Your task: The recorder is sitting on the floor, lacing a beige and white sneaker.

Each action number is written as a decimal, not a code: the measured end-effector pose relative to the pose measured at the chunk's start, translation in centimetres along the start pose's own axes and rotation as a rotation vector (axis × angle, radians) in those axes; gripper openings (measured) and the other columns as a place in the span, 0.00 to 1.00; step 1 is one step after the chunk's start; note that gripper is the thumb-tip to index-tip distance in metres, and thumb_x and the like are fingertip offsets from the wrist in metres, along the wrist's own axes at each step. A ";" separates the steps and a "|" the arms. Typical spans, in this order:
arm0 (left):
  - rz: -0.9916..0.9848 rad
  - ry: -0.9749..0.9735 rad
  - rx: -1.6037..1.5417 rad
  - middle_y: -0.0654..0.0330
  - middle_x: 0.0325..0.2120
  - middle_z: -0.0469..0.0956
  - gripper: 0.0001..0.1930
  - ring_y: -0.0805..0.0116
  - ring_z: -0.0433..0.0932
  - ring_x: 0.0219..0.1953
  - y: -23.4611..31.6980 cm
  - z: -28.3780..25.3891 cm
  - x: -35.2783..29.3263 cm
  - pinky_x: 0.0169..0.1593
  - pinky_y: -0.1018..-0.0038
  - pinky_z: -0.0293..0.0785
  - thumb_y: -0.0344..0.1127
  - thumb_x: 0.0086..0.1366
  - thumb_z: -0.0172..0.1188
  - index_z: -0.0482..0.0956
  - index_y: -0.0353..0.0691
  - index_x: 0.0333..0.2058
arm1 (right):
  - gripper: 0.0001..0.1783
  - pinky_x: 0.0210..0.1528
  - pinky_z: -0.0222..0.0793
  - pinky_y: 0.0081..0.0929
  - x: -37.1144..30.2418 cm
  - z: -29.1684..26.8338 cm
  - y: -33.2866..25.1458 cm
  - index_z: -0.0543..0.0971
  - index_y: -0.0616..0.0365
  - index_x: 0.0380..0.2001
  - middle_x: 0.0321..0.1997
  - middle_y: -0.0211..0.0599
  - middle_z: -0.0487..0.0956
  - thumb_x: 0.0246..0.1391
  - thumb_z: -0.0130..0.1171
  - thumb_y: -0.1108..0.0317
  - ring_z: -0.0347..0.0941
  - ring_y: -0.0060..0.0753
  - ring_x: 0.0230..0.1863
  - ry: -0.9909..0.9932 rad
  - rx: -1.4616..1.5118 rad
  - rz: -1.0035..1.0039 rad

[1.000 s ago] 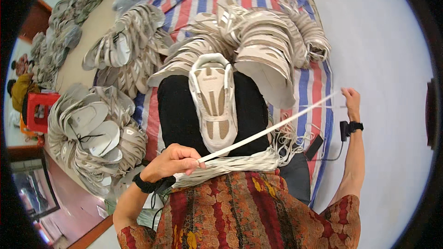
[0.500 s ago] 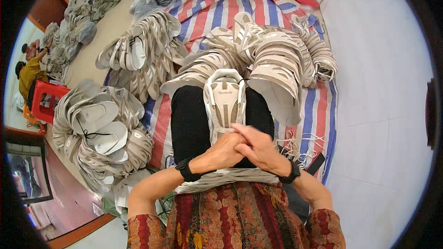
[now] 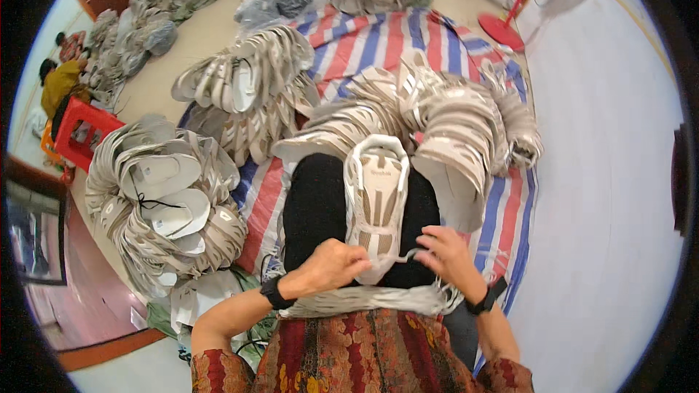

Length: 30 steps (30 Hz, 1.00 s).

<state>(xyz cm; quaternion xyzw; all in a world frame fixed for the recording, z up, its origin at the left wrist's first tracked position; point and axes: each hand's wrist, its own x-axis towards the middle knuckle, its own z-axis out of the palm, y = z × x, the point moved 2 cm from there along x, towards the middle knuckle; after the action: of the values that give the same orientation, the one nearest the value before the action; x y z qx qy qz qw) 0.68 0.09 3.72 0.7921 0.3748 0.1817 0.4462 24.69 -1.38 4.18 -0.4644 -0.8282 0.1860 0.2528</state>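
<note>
A beige and white shoe upper (image 3: 377, 193) lies along my lap between my black-clad thighs, its padded collar pointing away from me. At its near end, my left hand (image 3: 329, 268) is closed, fingertips against the left edge; what they grip is hidden. To the right of the shoe upper, my right hand (image 3: 451, 258) pinches a pale shoelace (image 3: 399, 257) between thumb and fingers. That lace stretches sideways across the near end of the upper. Below both hands, a thick bundle of pale laces (image 3: 364, 301) lies across my lap.
Stacked shoe uppers (image 3: 459, 127) stand just beyond my knees on a striped sheet (image 3: 357, 40). More bundles (image 3: 164, 204) lie at left. A red stool (image 3: 84, 131) stands beside a person in yellow (image 3: 62, 87). A red stand base (image 3: 501, 31) is at far right.
My hands, which were together over the shoe upper, have moved apart to either side of its near end. A lace now stretches out to my right hand. The view has shifted.
</note>
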 end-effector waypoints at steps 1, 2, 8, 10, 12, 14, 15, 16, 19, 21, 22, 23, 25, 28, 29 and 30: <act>-0.022 0.003 0.053 0.48 0.18 0.72 0.09 0.52 0.73 0.20 0.3 0.0 -0.3 0.24 0.66 0.69 0.37 0.56 0.56 0.75 0.37 0.24 | 0.18 0.46 0.65 0.36 1.2 0.2 -1.7 0.73 0.61 0.36 0.44 0.47 0.70 0.40 0.63 0.66 0.67 0.48 0.46 0.008 0.038 -0.101; -0.015 0.009 0.068 0.48 0.18 0.73 0.10 0.50 0.73 0.20 0.7 0.2 -0.2 0.24 0.64 0.69 0.38 0.55 0.55 0.75 0.38 0.24 | 0.20 0.47 0.65 0.36 2.4 0.0 -3.9 0.72 0.62 0.38 0.44 0.47 0.70 0.39 0.63 0.68 0.67 0.48 0.45 0.045 0.114 -0.169; 0.139 -0.015 0.010 0.47 0.20 0.74 0.08 0.49 0.74 0.25 0.6 1.3 3.7 0.28 0.62 0.69 0.37 0.52 0.55 0.77 0.39 0.27 | 0.17 0.36 0.68 0.33 1.1 4.3 -2.8 0.71 0.59 0.46 0.29 0.52 0.75 0.50 0.50 0.70 0.74 0.51 0.33 -0.095 0.336 0.275; 0.225 -0.120 -0.060 0.47 0.19 0.74 0.09 0.50 0.73 0.23 -0.8 -0.9 4.4 0.27 0.65 0.68 0.36 0.51 0.56 0.75 0.34 0.25 | 0.12 0.39 0.67 0.30 2.3 2.5 -4.7 0.76 0.64 0.37 0.35 0.47 0.77 0.56 0.46 0.69 0.74 0.40 0.37 -0.087 0.473 0.291; 0.138 0.110 0.002 0.47 0.24 0.75 0.13 0.53 0.73 0.24 -0.6 -5.0 5.9 0.29 0.65 0.67 0.38 0.52 0.57 0.74 0.32 0.31 | 0.11 0.38 0.67 0.26 2.1 2.3 -3.6 0.74 0.65 0.38 0.33 0.45 0.77 0.56 0.46 0.70 0.74 0.34 0.36 -0.134 0.382 0.163; 0.203 0.381 0.076 0.46 0.29 0.75 0.18 0.51 0.73 0.27 -2.5 -7.5 8.7 0.30 0.64 0.67 0.40 0.53 0.58 0.70 0.33 0.38 | 0.11 0.34 0.66 0.22 2.1 2.6 -1.8 0.74 0.64 0.38 0.29 0.38 0.77 0.56 0.46 0.70 0.72 0.29 0.31 -0.131 0.476 0.240; 0.248 0.458 0.161 0.45 0.31 0.75 0.21 0.50 0.73 0.28 -2.8 -8.7 10.1 0.32 0.63 0.67 0.42 0.54 0.57 0.68 0.33 0.41 | 0.10 0.31 0.66 0.20 2.3 2.4 -0.8 0.74 0.63 0.38 0.28 0.36 0.76 0.56 0.47 0.70 0.71 0.25 0.28 -0.117 0.560 0.331; 0.252 0.466 0.173 0.45 0.31 0.75 0.21 0.50 0.73 0.28 -4.1 -8.8 11.7 0.32 0.63 0.67 0.42 0.54 0.57 0.68 0.33 0.41 | 0.10 0.26 0.64 0.17 2.2 2.4 0.5 0.74 0.62 0.39 0.27 0.31 0.75 0.56 0.48 0.70 0.67 0.18 0.24 -0.120 0.781 0.540; 0.151 0.431 0.187 0.41 0.37 0.73 0.33 0.46 0.73 0.39 -6.5 -8.3 15.4 0.41 0.63 0.68 0.51 0.52 0.58 0.63 0.30 0.48 | 0.12 0.24 0.63 0.14 3.7 0.8 1.6 0.73 0.64 0.40 0.28 0.34 0.76 0.56 0.49 0.70 0.67 0.17 0.23 0.165 0.977 0.636; -0.146 -0.003 0.159 0.41 0.37 0.74 0.36 0.48 0.73 0.42 -7.2 -7.7 16.8 0.43 0.64 0.68 0.55 0.51 0.58 0.64 0.28 0.47 | 0.11 0.23 0.62 0.13 4.6 0.1 2.3 0.73 0.65 0.40 0.28 0.35 0.76 0.55 0.49 0.70 0.66 0.17 0.22 0.240 1.000 0.609; -0.198 -0.143 0.053 0.41 0.36 0.74 0.35 0.47 0.74 0.40 -6.6 -7.2 16.8 0.43 0.63 0.68 0.57 0.51 0.57 0.66 0.28 0.44 | 0.11 0.23 0.61 0.12 4.8 -0.2 2.7 0.73 0.65 0.39 0.29 0.35 0.76 0.55 0.49 0.69 0.66 0.16 0.22 0.208 0.963 0.613; -0.191 -0.144 0.059 0.41 0.36 0.74 0.35 0.47 0.74 0.40 -6.8 -6.8 17.3 0.43 0.63 0.68 0.57 0.51 0.57 0.66 0.28 0.44 | 0.11 0.22 0.60 0.12 5.1 -0.5 3.0 0.73 0.65 0.39 0.29 0.35 0.76 0.55 0.50 0.69 0.66 0.16 0.22 0.174 0.928 0.616; -0.222 -0.284 -0.025 0.40 0.36 0.74 0.34 0.47 0.74 0.40 -6.5 -6.1 17.4 0.43 0.61 0.67 0.58 0.51 0.56 0.68 0.28 0.41 | 0.11 0.21 0.58 0.11 5.1 -0.2 4.3 0.75 0.63 0.37 0.27 0.33 0.75 0.55 0.51 0.68 0.64 0.15 0.20 0.180 0.947 0.646; -0.141 -0.138 0.082 0.38 0.33 0.74 0.29 0.44 0.73 0.38 -7.0 -5.2 16.2 0.41 0.59 0.67 0.52 0.54 0.53 0.67 0.28 0.42 | 0.10 0.21 0.57 0.11 5.4 0.8 5.8 0.76 0.61 0.36 0.23 0.28 0.73 0.54 0.52 0.66 0.62 0.14 0.19 0.070 0.892 0.698; -0.080 -0.085 0.102 0.38 0.32 0.73 0.28 0.43 0.73 0.38 -7.8 -4.7 15.9 0.40 0.58 0.66 0.50 0.55 0.52 0.66 0.27 0.42 | 0.11 0.21 0.56 0.11 6.0 0.8 5.2 0.76 0.60 0.35 0.22 0.26 0.72 0.54 0.52 0.65 0.62 0.13 0.19 0.077 0.888 0.650; -0.079 -0.092 0.107 0.38 0.32 0.73 0.28 0.43 0.73 0.38 -7.3 -4.7 15.7 0.40 0.58 0.66 0.50 0.55 0.52 0.66 0.27 0.42 | 0.11 0.22 0.56 0.12 6.2 0.7 5.0 0.76 0.59 0.35 0.20 0.24 0.70 0.54 0.52 0.63 0.61 0.13 0.19 0.095 0.881 0.606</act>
<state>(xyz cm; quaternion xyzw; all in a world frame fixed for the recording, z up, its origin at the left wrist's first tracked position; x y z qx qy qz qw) 4.87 16.97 -0.64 0.8069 0.3943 0.1070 0.4267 24.91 6.37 2.42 -0.5405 -0.4882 0.5594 0.3957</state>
